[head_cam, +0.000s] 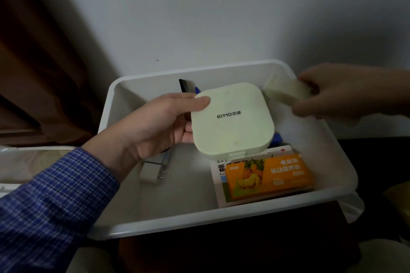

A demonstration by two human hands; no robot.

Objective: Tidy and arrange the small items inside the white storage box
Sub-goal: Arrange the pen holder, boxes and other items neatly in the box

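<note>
**Two-handed sorting above the storage box**

The left hand [164, 126] grips a pale green square case [231, 121] marked "ErMO", thumb on the lid's upper left corner and the other fingers hidden beneath. The case hangs above the middle of the white storage box [115, 117], lid up and slightly tilted, probably lifted to expose the floor below and free a place for it. The right hand [339, 93] pinches a pale, soft-looking packet [286, 92] over the box's far right corner; motion blur leaves its exact finger placement and the packet's nature uncertain.

On the box floor, an orange carton [269, 176] printed with pineapple lies flat on a white printed carton [221, 184] against the near right wall, seemingly stacked to save room. A white plug adapter [152, 173] lies loose at the near left, beside a thin grey item that cannot be identified. A black comb [184, 88] leans on the far wall, with a blue object [197, 90] just beside it, mostly hidden by the case. Another blue piece [277, 137] shows under the case's right edge. The scene is dim; the carton text is largely illegible.
</note>
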